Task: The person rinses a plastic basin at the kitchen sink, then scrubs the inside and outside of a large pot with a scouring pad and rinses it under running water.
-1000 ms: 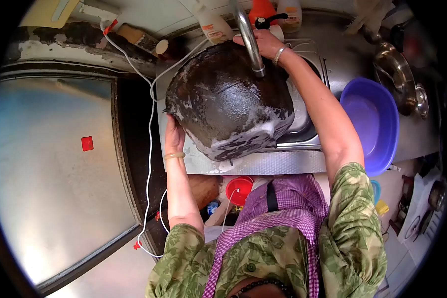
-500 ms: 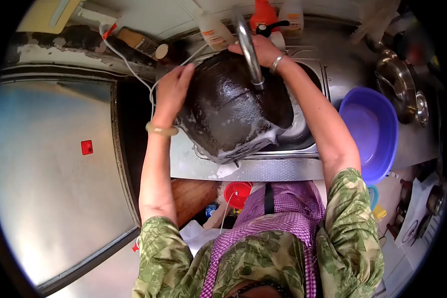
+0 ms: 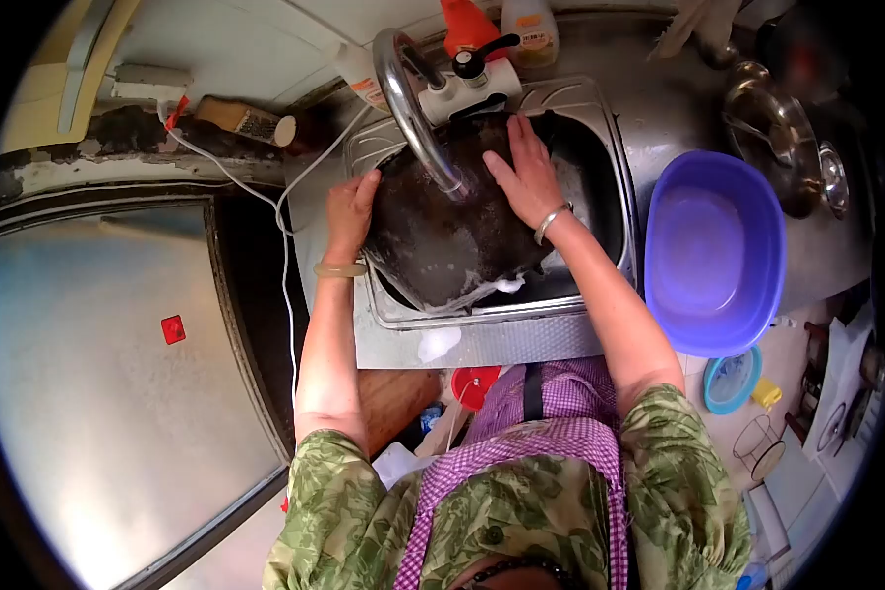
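- Centrally, we see the dark vessel in the sink, beneath the faucet.
- We find the left hand at the vessel's left edge, thumb uppermost; we cannot tell how its fingers close there.
- We see the right hand laid on the vessel's upper right, fingers extended, thumb spread wide.
- We note foam at the near edge and the purple basin right of the sink.
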{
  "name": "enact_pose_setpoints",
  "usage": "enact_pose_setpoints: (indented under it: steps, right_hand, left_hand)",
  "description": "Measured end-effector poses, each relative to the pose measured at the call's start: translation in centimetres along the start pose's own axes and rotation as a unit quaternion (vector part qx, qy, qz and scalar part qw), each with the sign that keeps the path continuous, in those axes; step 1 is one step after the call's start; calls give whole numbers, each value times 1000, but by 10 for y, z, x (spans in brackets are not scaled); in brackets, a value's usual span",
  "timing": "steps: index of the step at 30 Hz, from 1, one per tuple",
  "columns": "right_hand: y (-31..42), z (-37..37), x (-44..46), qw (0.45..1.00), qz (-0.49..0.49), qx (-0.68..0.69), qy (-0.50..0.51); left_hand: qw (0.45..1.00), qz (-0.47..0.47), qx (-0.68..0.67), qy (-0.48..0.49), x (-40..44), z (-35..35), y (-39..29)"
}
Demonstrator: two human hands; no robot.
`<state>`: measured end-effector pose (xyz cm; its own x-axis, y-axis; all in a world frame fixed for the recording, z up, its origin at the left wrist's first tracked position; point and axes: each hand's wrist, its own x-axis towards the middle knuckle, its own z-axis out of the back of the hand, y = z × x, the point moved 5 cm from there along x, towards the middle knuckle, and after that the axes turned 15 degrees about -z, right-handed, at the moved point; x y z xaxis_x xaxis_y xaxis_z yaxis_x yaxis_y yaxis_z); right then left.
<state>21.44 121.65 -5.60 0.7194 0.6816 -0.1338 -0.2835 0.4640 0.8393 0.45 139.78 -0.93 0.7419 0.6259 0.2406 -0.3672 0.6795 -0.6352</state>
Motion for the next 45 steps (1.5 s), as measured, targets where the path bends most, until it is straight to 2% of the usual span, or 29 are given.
enact_pose_setpoints:
  steps: [3,4,7,8,9,11,14,16,19,22,23,25,28,31,33,35,38,41,45]
  right_hand:
    - [21,-13,-12,991,-47,-117,-53]
    - [45,-7,-27,983,-18,-168,-73]
    - [61,-3,-45,974,125,-178,-58]
    - [50,-5,-32,975,136,-174,-30]
    - [31,-2,-17,989,134,-62,-3]
    - [8,-9,-3,998,-44,-39,-10]
    - [61,-15,-22,964,37,-259,-54]
    - [62,-15,-25,965,55,-252,-53]
    - [66,-17,-32,973,67,-216,-41]
    - [58,-6,-27,979,125,-152,-54]
    - [49,11,-16,993,115,-17,-34]
    - [33,35,5,991,78,24,-110]
    - [10,29,44,990,111,-23,-89]
    - [-1,13,70,995,97,-18,17]
    - [-7,11,75,995,53,34,72]
    - [8,22,68,992,49,52,103]
    - [46,45,39,988,32,6,148]
    - [53,50,28,984,105,21,145]
    - [57,62,3,985,147,-30,85]
  left_hand:
    - [1000,-1,14,-24,-1,1,3]
    - [999,6,15,-37,-6,0,7]
    - [998,12,-7,-68,-13,2,24]
    - [997,1,7,-71,-15,2,28]
    - [997,-9,21,-75,-17,2,26]
    - [996,-13,41,-84,-18,4,27]
    - [992,-8,64,-105,-21,6,20]
    - [984,-19,86,-157,-18,10,-8]
    - [982,-43,92,-156,7,9,-66]
    - [969,24,242,-35,27,-11,-80]
    - [973,17,228,-37,30,-12,-77]
    - [978,6,203,-40,31,-12,-64]
    - [992,4,107,-72,27,-6,-48]
    - [993,24,99,-67,24,-3,-46]
    - [992,38,101,-60,24,0,-46]
    - [994,33,85,-63,27,5,-47]
    - [996,-2,36,-82,18,23,-49]
    - [997,-26,31,-68,2,21,-38]
    - [996,-31,-20,-77,-13,19,-55]
